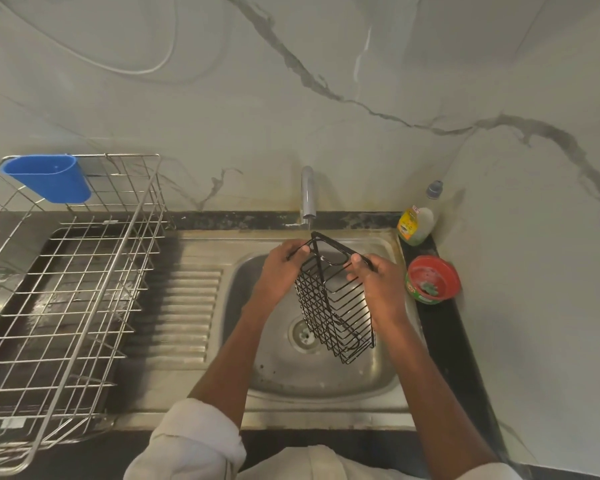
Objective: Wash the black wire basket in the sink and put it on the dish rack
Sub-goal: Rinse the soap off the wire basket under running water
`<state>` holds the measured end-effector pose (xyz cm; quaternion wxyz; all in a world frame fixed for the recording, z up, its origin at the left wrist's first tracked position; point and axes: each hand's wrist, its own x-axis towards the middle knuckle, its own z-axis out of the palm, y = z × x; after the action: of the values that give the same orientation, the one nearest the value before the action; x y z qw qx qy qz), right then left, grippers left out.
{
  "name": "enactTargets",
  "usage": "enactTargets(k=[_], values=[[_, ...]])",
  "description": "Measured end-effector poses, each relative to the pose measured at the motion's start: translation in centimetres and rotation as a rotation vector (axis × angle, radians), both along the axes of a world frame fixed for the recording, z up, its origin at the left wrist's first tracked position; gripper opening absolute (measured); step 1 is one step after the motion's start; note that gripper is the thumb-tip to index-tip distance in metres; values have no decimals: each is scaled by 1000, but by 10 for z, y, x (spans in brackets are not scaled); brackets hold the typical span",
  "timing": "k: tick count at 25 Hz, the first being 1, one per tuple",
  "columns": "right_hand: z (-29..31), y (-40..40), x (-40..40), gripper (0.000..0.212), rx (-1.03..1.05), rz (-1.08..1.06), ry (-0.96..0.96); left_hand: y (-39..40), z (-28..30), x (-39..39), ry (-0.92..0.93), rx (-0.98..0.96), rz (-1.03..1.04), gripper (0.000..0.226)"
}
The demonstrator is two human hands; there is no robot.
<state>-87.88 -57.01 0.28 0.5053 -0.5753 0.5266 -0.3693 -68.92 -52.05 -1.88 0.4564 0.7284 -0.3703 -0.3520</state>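
Both hands [280,268] [378,284] grip the black wire basket [336,306] over the sink [326,379].

Black-coated metal wire for the basket [333,306], faintly glossy. Brushed stainless steel for the sink [326,372], dull sheen, water-spotted, with a ribbed drainboard [187,306] of the same metal. Bright bare steel wire for the dish rack [66,289]; smooth matt blue plastic for the cutlery cup [49,178] clipped to it. Grey satin metal tap [307,195]. Polished marble-look wall [326,98], grey-veined. Translucent plastic soap bottle [418,220]. Glossy red plastic tub [432,278]. Soft pale cloth sleeves [194,445].
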Motion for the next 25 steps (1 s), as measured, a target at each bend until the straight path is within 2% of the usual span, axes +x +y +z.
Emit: enactTargets(k=[3, 5, 7, 9, 10, 12, 14, 16, 18, 20, 22, 23, 24, 25], values=[[2, 4, 6, 15, -11, 14, -6, -3, 16, -8, -66, 76, 11, 43], [5, 9, 15, 11, -24, 75, 26, -4, 18, -9, 115, 140, 74, 67], [4, 18, 25, 12, -40, 169, 86, -2, 21, -10, 291, 194, 192, 104], [-1, 29, 32, 14, -62, 220, 119, -3, 23, -7, 289, 270, 252, 128], [-6, 34, 34, 13, -79, 236, 115, -3, 23, -5, 240, 318, 243, 129], [-16, 44, 38, 13, -73, 294, 85, -5, 21, 0, 118, 351, 230, 106], [-24, 45, 40, 15, -33, 399, 67, -5, 16, 7, 105, 277, 262, 82], [-31, 38, 37, 23, -13, 520, 54, 1, 20, 10, 140, 209, 288, 74], [-37, 29, 26, 21, -35, 568, 32, 8, 23, 18, 180, 187, 298, 66], [-48, 16, 11, 19, -100, 382, 113, 19, 21, 28, 264, 175, 334, 45], [-68, 1, -6, 25, -81, 139, 348, 31, 18, 40, 346, 182, 390, 27], [-78, -5, -12, 30, 25, 87, 403, 38, 17, 44, 387, 183, 432, 25], [-87, -8, -13, 36, 204, 79, 355, 44, 17, 47, 407, 171, 463, 26], [-94, -8, -10, 40, 426, 65, 200, 49, 21, 48, 385, 158, 484, 28]])
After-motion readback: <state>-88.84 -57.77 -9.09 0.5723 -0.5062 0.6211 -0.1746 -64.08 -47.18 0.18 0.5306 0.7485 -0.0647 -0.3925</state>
